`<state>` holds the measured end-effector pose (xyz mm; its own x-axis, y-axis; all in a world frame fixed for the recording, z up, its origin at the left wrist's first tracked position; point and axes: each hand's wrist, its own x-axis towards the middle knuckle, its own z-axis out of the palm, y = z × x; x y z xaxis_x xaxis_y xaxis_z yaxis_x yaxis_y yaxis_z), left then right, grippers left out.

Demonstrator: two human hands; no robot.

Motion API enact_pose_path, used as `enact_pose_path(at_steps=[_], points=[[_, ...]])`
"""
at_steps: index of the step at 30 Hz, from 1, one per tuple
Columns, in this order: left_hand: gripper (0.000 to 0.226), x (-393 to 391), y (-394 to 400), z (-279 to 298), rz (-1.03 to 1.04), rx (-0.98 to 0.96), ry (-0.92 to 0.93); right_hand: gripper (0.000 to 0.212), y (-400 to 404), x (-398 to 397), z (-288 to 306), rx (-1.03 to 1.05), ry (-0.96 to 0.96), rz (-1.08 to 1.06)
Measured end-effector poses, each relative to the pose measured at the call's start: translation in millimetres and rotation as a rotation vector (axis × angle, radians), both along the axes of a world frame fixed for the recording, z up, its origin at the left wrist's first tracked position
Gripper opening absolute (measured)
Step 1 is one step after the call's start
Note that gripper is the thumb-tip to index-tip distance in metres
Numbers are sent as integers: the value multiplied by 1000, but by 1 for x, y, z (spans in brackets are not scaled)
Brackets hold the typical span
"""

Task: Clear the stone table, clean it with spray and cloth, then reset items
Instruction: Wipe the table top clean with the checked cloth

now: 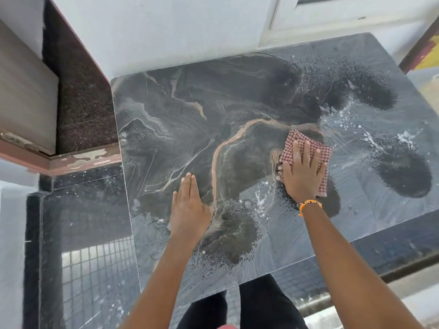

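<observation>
The dark veined stone table (190, 119) fills the middle of the head view, wet with spray drops and foamy streaks on its right half and near edge. A folded red-and-white checked cloth (308, 148) lies flat on the table right of centre. My right hand (303, 174) presses down on the cloth with fingers spread; an orange band circles the wrist. My left hand (188, 205) rests flat on the stone near the front edge, fingers together and straight, holding nothing. No spray bottle shows.
A white wall (166, 32) and a window frame (285, 20) border the table's far side. A speckled granite ledge with a reddish wooden edge (80, 160) stands to the left. Dark glossy floor tiles (83, 233) lie below, and my dark trousers (249, 305) touch the table's near corner.
</observation>
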<state>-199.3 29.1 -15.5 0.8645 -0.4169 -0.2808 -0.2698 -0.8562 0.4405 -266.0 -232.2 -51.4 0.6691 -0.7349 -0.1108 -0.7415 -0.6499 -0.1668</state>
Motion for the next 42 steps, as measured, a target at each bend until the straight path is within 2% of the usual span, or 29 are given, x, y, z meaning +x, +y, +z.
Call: enact_pose_path(at_steps=[4,9,12,14,19,24,28,31,34,35,37,42], points=[[63,3,-3,2,63,-53,37,62,62,21,2,25,24,119],[56,3,-11,4,193,-148,32,57,119,47,5,106,-2,544],[53,0,-27,3,234,-158,-44,54,105,33,2,87,-27,834],[52,-2,-44,2,216,-152,-72,52,76,21,0,63,-36,937],[54,-14,-116,-1,88,-154,-61,55,-28,-4,1,49,-12,850],[65,-28,-200,-5,-90,-96,-50,55,-161,-31,1,29,53,604],[63,-33,-249,-9,-84,-24,-60,56,-252,-53,1,8,28,343],[58,-36,-268,-10,-11,10,-67,58,-273,-63,-1,34,-29,72],[53,-35,-273,-7,58,-1,-64,58,-232,-48,-2,35,-78,-164],[51,-34,-273,-6,73,-17,-61,59,-212,-42,-1,47,-78,-169],[48,-31,-273,-3,118,-69,-56,60,-170,-29,-1,51,-67,-19],[45,-20,-273,2,242,-103,-103,57,-112,7,2,93,-56,618]])
